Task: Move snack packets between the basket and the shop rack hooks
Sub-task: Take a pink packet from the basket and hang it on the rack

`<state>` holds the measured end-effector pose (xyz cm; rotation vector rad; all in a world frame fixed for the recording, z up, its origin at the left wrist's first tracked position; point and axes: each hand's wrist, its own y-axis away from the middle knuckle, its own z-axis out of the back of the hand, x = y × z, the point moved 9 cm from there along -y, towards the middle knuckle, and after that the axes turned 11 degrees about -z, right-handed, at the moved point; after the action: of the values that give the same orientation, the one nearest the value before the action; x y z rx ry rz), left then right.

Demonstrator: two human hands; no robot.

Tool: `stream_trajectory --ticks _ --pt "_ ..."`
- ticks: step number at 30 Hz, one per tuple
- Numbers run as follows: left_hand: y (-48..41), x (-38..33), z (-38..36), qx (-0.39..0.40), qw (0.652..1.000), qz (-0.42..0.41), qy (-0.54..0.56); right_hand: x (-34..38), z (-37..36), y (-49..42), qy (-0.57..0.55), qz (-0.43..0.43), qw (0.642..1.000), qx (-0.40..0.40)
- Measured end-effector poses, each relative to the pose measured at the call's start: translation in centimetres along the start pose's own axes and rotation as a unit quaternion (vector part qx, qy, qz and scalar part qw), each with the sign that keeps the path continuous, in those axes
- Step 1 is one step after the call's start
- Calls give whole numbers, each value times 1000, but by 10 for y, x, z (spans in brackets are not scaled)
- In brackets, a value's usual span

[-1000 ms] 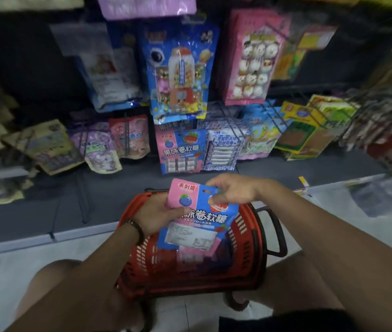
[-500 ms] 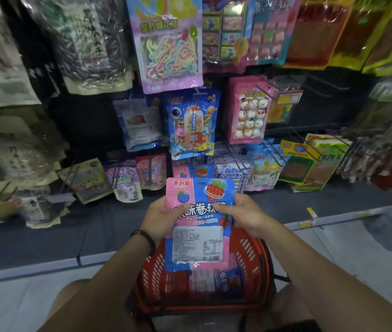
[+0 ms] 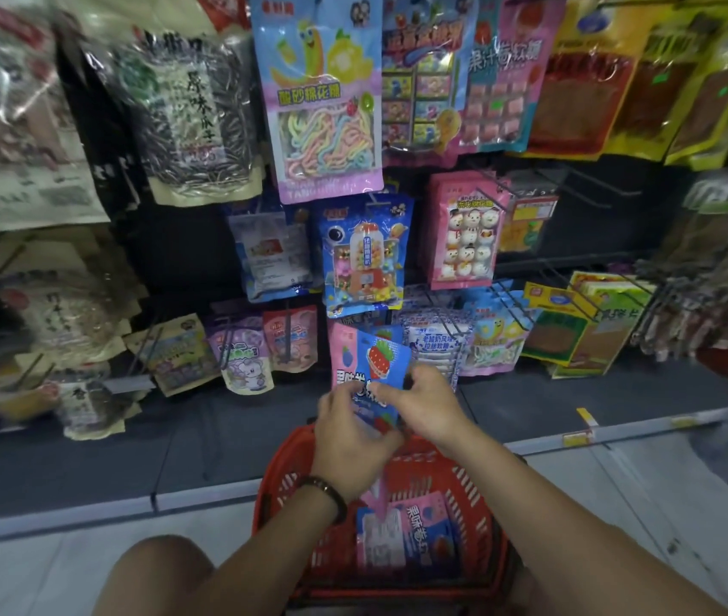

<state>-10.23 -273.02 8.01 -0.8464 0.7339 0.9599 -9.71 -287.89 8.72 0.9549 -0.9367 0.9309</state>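
Seen from the head camera, both hands hold one blue-and-pink snack packet [image 3: 381, 364] upright before the bottom row of the rack [image 3: 611, 224]; the left hand [image 3: 350, 442] has its fingers curled round the lower left edge, and the right hand [image 3: 431, 406] has its fingers pinching the right edge. It overlaps the matching packets [image 3: 343, 344] hanging behind, crowded by a gumball packet [image 3: 364, 255] just above and white-and-blue packets [image 3: 437, 344] just beside. The red basket [image 3: 480, 495] stands on the floor below the hands, near the front edge of the rack's base, and holds more packets [image 3: 420, 531].

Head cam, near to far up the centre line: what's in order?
Nearest: red basket with a loose packet inside → left hand and right hand holding the strawberry packet → blue gumball-machine packet → rainbow-strings packet.
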Motion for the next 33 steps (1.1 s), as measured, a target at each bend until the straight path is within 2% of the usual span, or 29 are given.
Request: stream_trajectory --ticks 2,5,6,10,11,14,20,25,33 --pt "-3 0 3 -42 998 0 46 7 -13 9 27 19 999 26" --pt "-7 23 21 -95 990 49 91 6 -24 17 27 13 995 97" --pt "-8 33 26 -99 988 61 101 7 -17 17 33 15 996 78" --pt "-13 48 29 -49 971 102 209 5 41 1 67 3 991 -119" --pt "-16 48 31 -34 970 103 216 2 49 -4 58 -8 989 -134" --pt "-24 49 33 -8 963 103 249 -2 51 -17 -17 -15 996 -84" --pt "-41 52 43 -6 977 109 182 -10 54 -34 -43 -31 997 -62" --pt "-68 50 51 -23 987 44 152 -23 54 -48 -52 -42 997 -45" --pt "-100 76 35 -18 1000 -5 -11 -45 44 -80 -94 -36 994 -45"
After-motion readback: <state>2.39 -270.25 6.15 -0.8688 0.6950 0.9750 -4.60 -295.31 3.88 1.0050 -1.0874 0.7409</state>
